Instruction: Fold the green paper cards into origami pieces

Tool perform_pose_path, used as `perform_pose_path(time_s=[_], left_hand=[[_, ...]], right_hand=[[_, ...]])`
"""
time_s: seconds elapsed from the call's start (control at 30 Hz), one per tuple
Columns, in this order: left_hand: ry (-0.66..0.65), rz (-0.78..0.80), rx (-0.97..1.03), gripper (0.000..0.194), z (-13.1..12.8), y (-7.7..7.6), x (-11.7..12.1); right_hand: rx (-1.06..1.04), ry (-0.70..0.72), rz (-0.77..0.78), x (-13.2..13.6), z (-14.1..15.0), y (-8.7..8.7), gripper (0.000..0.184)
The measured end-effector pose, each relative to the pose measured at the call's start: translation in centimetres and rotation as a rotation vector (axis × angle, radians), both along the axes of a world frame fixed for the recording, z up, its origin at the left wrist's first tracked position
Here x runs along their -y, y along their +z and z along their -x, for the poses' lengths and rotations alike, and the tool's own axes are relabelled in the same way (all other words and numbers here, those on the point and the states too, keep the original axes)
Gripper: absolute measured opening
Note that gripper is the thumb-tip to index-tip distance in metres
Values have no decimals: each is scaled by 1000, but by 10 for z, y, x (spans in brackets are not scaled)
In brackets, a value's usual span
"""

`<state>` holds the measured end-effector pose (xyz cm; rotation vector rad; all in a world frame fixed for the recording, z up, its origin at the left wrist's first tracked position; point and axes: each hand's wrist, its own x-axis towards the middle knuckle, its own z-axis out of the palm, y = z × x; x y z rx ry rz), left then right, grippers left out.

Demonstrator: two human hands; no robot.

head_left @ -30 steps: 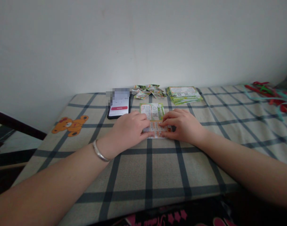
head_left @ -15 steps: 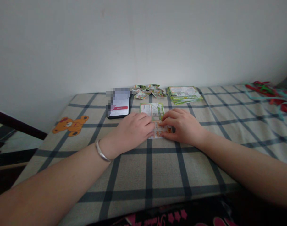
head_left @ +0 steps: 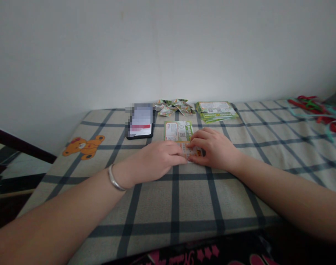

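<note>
A green and white printed leaflet [head_left: 179, 131] lies flat on the checked cloth [head_left: 184, 198], its near half orange and white. My left hand [head_left: 154, 160], with a silver bangle on the wrist, rests on the leaflet's near left part, fingers curled and pressed down on the paper. On the near right corner sits my right hand [head_left: 213, 149], its fingers pressing that edge. The two sets of fingertips nearly meet over the leaflet's lower half, which they mostly hide.
A black phone [head_left: 140, 121] with a lit screen lies left of the leaflet. Behind it are several folded paper pieces [head_left: 173, 107] and a stack of the same leaflets [head_left: 216, 110]. Red and teal ribbons [head_left: 319, 110] lie far right. A wall stands close behind.
My left hand has slid right and slightly nearer across the leaflet's lower half, covering more of it. My right hand has stayed almost still.
</note>
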<state>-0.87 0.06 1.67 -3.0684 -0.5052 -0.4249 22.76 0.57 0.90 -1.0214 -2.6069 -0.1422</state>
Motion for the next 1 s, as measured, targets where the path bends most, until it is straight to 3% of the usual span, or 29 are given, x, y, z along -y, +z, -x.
perform_pose_path(time_s=[0.23,0.5,0.73,1.0], left_hand=[[11,132,17,34,5,2,0],[5,-53,-59,30,2,4,6],[63,-58,-129,31,1,3,13],[64,24,-108,29,1,8,12]], right_hand=[[-4,12,-8,-1,0,-3,27],[-19,40,-20,-1,0,-2,24],[-98,312,106,2,1,0,17],[-60,373,102,4,-1,0,18]])
